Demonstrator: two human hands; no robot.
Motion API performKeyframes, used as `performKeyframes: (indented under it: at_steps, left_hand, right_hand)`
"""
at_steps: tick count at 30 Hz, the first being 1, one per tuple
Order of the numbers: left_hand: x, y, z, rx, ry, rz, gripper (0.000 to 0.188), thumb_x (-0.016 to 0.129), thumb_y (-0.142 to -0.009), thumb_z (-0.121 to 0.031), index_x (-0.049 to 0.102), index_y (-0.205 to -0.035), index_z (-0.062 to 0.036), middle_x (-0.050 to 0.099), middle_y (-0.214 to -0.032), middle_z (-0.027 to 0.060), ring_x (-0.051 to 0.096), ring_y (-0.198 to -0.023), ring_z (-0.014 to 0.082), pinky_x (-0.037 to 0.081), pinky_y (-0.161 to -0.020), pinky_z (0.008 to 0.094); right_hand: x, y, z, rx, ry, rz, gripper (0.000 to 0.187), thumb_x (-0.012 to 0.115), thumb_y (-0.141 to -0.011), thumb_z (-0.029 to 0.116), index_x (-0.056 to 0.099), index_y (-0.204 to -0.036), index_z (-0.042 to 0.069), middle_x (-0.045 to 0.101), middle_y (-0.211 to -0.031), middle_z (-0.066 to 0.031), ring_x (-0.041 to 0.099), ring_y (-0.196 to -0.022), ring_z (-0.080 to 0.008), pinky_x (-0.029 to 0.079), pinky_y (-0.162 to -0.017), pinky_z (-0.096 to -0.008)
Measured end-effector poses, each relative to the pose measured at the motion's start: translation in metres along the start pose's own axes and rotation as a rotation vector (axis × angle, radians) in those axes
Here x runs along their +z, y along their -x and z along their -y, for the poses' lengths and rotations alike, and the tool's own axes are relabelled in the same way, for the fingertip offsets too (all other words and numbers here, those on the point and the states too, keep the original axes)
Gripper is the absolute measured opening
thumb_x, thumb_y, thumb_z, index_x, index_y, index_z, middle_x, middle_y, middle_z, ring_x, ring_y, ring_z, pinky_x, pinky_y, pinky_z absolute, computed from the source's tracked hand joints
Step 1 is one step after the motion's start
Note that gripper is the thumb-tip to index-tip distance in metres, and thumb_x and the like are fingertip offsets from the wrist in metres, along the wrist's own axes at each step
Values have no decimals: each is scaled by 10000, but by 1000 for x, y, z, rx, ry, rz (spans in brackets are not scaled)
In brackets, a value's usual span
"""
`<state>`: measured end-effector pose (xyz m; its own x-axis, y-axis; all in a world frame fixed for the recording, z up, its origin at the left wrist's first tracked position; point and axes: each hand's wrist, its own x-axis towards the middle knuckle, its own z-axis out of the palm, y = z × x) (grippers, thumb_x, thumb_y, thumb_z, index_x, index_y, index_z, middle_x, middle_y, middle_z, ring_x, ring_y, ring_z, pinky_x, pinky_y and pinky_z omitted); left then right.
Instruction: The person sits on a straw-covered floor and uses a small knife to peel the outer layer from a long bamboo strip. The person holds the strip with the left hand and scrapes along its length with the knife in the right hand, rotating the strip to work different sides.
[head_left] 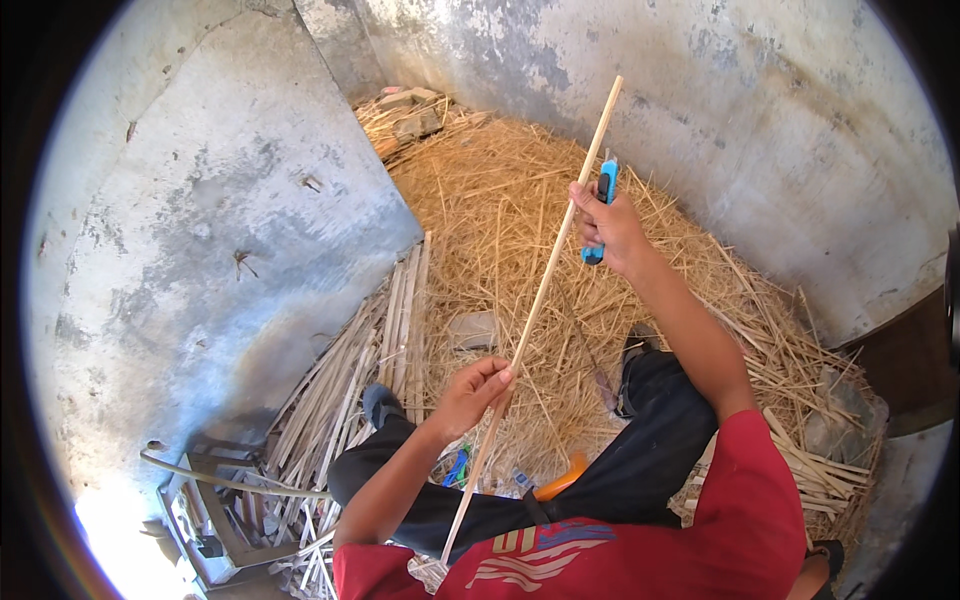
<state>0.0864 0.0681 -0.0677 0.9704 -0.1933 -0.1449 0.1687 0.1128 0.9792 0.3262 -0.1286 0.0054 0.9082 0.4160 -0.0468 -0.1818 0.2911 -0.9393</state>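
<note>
A long pale strip, like split bamboo (pixel 548 270), slants from near my lap up to the far right. Lower down, my left hand (pixel 474 394) pinches it between thumb and fingers. Farther up, my right hand (pixel 609 222) has its thumb against the same strip while its fingers wrap a blue box cutter (pixel 609 182). The cutter's tip points away from me, and a little of its blade seems to show at the far end. Its middle is hidden by my fingers.
Shavings (pixel 500 190) cover the floor between worn walls. Split strips (pixel 400 320) lean at the left beside a wooden frame (pixel 225 530); more strips (pixel 810 460) lie at the right. An orange curved handle (pixel 562 478) is by my lap. A grey block (pixel 472 330) lies among the shavings.
</note>
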Motion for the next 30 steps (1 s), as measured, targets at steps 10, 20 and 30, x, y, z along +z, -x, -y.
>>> performKeyframes:
  at_steps: [10,20,30]
  left_hand:
    - [5,11,-16,-161,333,-93,261,427,-1023,-330,499,-998,-79,335,-562,-64,265,-434,32,230,-405,199]
    - [2,8,-31,-216,347,-128,140,494,-989,-206,475,-1075,-97,368,-634,-73,311,-496,15,240,-435,185]
    - [7,17,-24,-19,-290,-240,124,516,-963,-176,474,-997,-65,443,-764,-32,393,-675,34,349,-593,211]
  right_hand:
    - [26,37,-28,-221,949,96,570,560,-848,647,554,-941,85,554,-722,-57,574,-664,-163,453,-585,-323]
    - [61,82,-75,-673,1402,371,602,571,-796,675,511,-673,89,570,-576,-83,588,-492,-282,444,-447,-391]
    - [55,68,-98,-800,1373,390,630,583,-760,705,496,-615,98,539,-521,-72,556,-440,-272,414,-406,-383]
